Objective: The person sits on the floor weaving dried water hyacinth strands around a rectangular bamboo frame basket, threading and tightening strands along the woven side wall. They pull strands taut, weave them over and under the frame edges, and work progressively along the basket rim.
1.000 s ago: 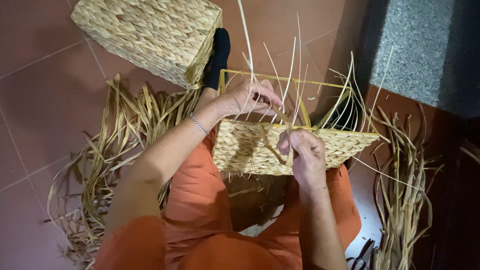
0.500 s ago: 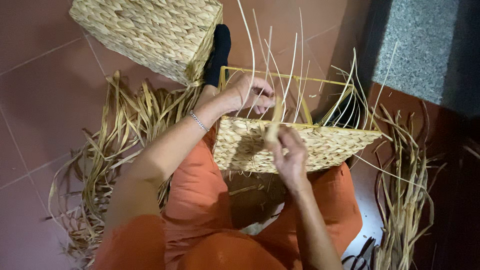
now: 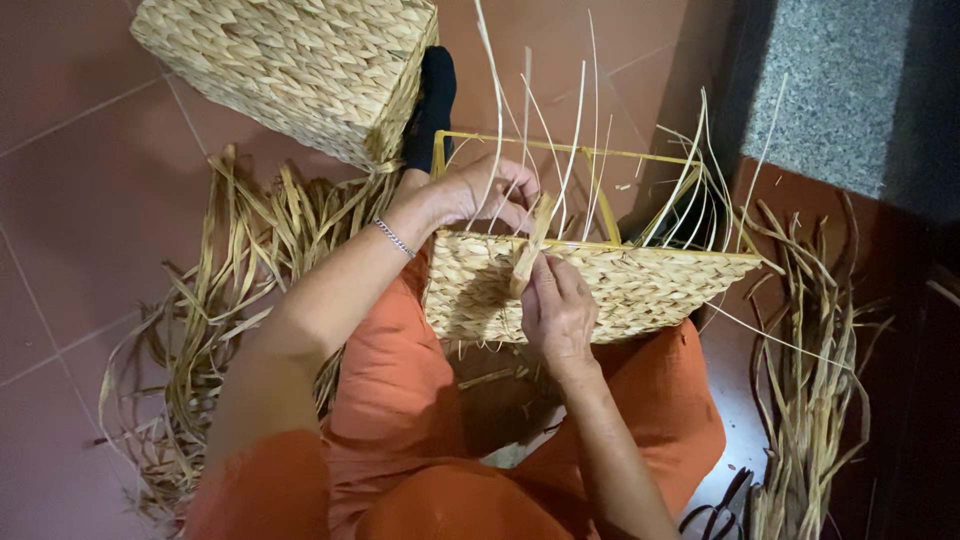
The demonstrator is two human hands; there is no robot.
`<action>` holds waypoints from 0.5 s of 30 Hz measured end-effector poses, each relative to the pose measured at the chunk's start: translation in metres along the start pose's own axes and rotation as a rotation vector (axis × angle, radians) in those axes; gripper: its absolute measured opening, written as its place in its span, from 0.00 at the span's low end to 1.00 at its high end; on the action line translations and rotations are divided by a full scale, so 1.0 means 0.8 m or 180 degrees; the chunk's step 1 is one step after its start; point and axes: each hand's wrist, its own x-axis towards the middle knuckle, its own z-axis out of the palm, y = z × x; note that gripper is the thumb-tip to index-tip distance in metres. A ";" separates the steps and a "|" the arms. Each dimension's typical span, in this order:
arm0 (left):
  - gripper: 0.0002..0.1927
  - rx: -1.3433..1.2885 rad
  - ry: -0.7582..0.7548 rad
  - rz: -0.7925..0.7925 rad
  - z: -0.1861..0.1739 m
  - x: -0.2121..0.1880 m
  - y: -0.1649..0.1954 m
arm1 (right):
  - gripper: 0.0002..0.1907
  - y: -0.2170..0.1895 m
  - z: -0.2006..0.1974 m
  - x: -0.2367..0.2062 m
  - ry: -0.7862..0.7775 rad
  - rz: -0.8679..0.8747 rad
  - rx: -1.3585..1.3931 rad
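The half-woven rectangular basket of braided straw-coloured fibre sits on the person's lap, resting against orange cloth trousers. Its near wall is a tight, chunky herringbone-looking braid, matte and a bit fuzzy. The top edge is a thin yellow metal wire frame that's bare on the far side, so you can see straight through it. Thin pale stiff strands stick up out of the weave like whiskers.

The right hand is pressed against the front wall, fingers closed around a flat, wide dried leaf strip that rises up to the rim, so it's pinching that strip. The left hand is curled over the rim at the top left corner, fingers bent in among the upright strands and gripping there; I can't tell exactly which strand it has. There's a thin silver chain bracelet on that wrist.

Behind is a finished boxy woven basket in the same plaited texture, lying tilted on the smooth reddish-brown floor tiles. Loose bundles of long dried leaves, curly and ribbon-like, lie on the left and right. Black-handled scissors sit near the bottom edge, and a grey speckled stone slab is top right.
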 end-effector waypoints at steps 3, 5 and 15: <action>0.13 0.0330 -0.0002 0.0099 0.001 0.003 -0.005 | 0.20 0.004 0.008 -0.007 -0.0070 0.0004 -0.0057; 0.13 0.0458 -0.0007 0.0053 0.000 0.005 -0.010 | 0.21 0.005 0.012 -0.009 -0.0125 0.0052 -0.0104; 0.13 0.0379 -0.0265 -0.0097 -0.003 0.019 -0.031 | 0.20 -0.003 0.011 -0.006 -0.0003 0.0319 0.0237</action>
